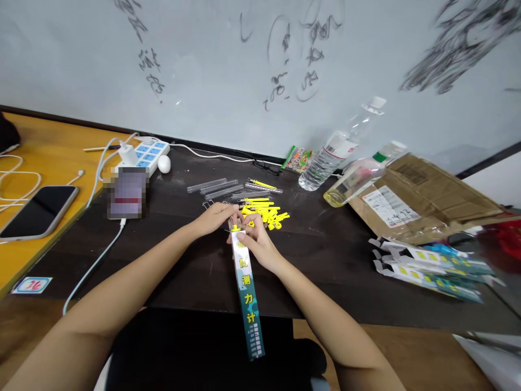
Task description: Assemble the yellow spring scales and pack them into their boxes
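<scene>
A long narrow white and green box (247,290) with yellow characters points toward me over the table's front edge. My right hand (257,241) is closed round its upper end. My left hand (217,217) is closed in a pinch at that same end, where a small yellow and clear piece (235,224) shows; exactly what the fingertips grip is hard to see. Just beyond my hands lies a pile of yellow plastic parts (266,213). Several clear tubes (222,189) lie behind it, and thin metal hooks (207,205) are beside my left hand.
Flat green and white boxes (435,271) lie at the right, near a brown cardboard package (399,201). Two bottles (325,163) (358,179) lean nearby. A power strip (152,155), a cabled phone (127,193) and another phone (38,212) are at the left.
</scene>
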`<state>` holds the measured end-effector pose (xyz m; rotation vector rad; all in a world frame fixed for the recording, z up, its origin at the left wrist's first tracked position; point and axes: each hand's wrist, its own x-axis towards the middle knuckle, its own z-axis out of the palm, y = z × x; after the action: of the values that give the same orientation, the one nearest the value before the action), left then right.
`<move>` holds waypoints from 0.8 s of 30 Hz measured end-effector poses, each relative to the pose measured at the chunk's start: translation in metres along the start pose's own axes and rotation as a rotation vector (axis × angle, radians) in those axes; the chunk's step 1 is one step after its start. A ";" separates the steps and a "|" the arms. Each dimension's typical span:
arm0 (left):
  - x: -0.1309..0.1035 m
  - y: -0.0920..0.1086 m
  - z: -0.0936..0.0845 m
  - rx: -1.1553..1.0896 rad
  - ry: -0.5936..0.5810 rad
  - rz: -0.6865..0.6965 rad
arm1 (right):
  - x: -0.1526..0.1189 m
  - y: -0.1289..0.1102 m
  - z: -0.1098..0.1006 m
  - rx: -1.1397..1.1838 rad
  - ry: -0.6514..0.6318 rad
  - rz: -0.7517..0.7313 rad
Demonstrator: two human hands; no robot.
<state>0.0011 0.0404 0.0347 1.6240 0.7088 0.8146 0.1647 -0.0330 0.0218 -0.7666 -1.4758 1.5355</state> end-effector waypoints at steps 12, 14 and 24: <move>-0.001 -0.008 0.004 0.055 -0.130 0.048 | 0.007 0.003 -0.005 0.070 0.079 0.011; 0.000 -0.007 0.003 0.065 -0.101 0.054 | 0.007 0.002 -0.005 0.051 0.088 -0.004; -0.001 -0.005 -0.006 0.148 -0.308 0.068 | 0.003 0.005 0.003 0.008 0.050 -0.012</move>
<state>-0.0047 0.0440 0.0307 1.8651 0.5053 0.5518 0.1598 -0.0313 0.0180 -0.7849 -1.4340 1.5019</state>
